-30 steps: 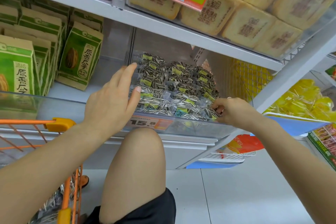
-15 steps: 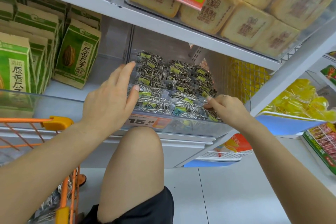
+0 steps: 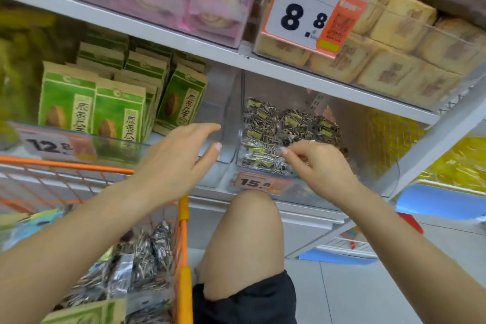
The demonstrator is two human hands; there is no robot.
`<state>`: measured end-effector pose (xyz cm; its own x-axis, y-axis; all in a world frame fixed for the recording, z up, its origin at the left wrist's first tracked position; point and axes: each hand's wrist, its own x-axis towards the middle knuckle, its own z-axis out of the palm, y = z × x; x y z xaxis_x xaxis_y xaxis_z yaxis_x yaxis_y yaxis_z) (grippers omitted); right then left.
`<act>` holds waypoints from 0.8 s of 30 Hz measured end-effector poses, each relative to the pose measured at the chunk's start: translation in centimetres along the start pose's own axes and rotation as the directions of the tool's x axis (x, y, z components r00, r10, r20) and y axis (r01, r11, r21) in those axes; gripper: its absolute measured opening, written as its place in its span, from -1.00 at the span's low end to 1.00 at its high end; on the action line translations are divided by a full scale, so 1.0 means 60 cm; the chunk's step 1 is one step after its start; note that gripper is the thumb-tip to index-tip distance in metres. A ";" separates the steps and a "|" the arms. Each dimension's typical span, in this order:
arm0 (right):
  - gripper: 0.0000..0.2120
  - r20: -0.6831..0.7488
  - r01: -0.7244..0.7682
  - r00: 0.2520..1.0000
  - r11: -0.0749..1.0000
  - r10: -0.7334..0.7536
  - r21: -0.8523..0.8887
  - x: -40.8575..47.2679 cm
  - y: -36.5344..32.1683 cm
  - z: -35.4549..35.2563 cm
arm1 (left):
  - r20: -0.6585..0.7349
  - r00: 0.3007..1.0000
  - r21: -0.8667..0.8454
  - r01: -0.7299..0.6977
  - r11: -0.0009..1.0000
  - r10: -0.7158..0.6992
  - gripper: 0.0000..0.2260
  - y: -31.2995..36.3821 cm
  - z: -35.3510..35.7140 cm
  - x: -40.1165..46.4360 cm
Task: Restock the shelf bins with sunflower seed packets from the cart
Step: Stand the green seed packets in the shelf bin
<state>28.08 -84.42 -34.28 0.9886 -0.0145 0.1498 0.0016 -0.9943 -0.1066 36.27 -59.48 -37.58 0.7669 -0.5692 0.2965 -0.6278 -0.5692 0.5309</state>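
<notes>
Orange cart (image 3: pixel 157 171): cut off by the left and bottom edges; seed packets in the cart (image 3: pixel 147 252) blurred, print unreadable. Right hand (image 3: pixel 323 168): fingertips curled over the near packets in the clear bin (image 3: pixel 381 166); whether they pinched one could not be told. Packets in the bin (image 3: pixel 273 123): right part hidden behind that hand. Yellow goods (image 3: pixel 457 163), far right: blurred, cut by the edge. Small print on the 8.8 price tag (image 3: pixel 310 16): illegible.

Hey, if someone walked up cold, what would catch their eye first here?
Probably the big white and orange 8.8 price tag hanging from the upper shelf. Below it, two hands work at a clear plastic bin of striped sunflower seed packets, the right hand over the packets, the left hand open beside it.
</notes>
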 end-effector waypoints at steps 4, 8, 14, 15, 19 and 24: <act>-0.68 -0.086 0.328 0.944 0.928 -0.317 0.177 0.011 -0.169 0.029 | -0.012 0.998 0.092 0.056 0.994 -0.056 -0.64 -0.053 -0.100 -0.094; -0.70 0.013 0.510 0.847 0.818 -0.532 0.266 0.025 -0.291 0.050 | 0.095 0.978 0.169 0.166 0.971 -0.184 -0.68 -0.118 -0.176 -0.192; -0.55 0.520 0.597 0.636 0.791 -0.569 0.135 0.038 -0.379 0.114 | 0.300 0.844 0.515 0.249 0.820 -0.445 -0.76 -0.199 -0.221 -0.293; -0.52 0.554 0.612 0.615 0.783 -0.561 0.113 0.037 -0.393 0.126 | 0.342 0.796 0.571 0.246 0.783 -0.499 -0.75 -0.206 -0.220 -0.299; -0.57 0.676 0.681 0.464 0.719 -0.572 0.140 0.016 -0.452 0.188 | 0.431 0.715 0.572 0.255 0.779 -0.550 -0.68 -0.210 -0.203 -0.306; -0.52 0.695 0.700 0.407 0.691 -0.593 0.180 -0.007 -0.482 0.222 | 0.407 0.730 0.566 0.270 0.779 -0.549 -0.61 -0.209 -0.189 -0.311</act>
<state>29.60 -54.24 -44.37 0.5058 0.6574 -0.5586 0.7204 -0.6781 -0.1457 31.35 -35.02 -40.78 0.8500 -0.3447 -0.3984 -0.3574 -0.9329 0.0448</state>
